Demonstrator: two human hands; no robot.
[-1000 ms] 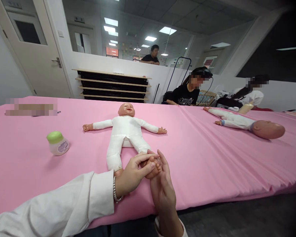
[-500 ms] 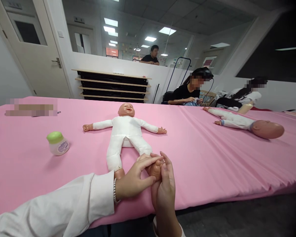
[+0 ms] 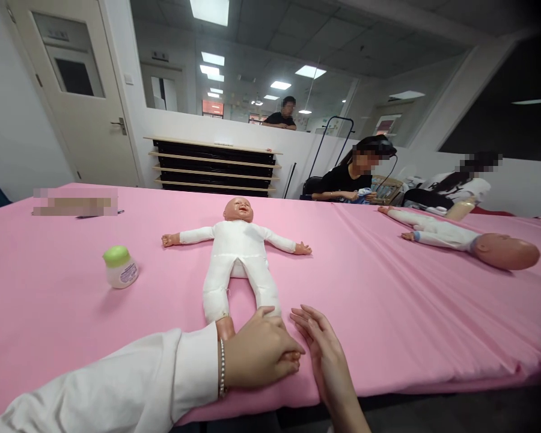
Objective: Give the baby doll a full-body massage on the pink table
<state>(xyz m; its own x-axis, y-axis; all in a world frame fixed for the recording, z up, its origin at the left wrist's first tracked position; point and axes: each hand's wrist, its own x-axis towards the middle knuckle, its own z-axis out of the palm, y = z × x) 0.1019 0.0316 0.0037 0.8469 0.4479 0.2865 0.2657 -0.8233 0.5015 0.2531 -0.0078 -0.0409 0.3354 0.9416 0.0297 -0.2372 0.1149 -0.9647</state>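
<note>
The doll (image 3: 238, 243) lies face up on the pink-covered table (image 3: 388, 331), its feet toward the near edge. The left hand (image 3: 259, 352) appears wrapped around one foot, largely hiding it; the right hand (image 3: 327, 355) is released, fingers extended, just beside it. Step in hand, as judged: handling that foot. Right-hand contact would call for an inward move while the left steadies the leg.

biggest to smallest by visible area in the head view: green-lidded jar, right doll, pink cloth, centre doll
1. Pink cloth
2. Centre doll, nearer the camera
3. Right doll
4. Green-lidded jar
</note>
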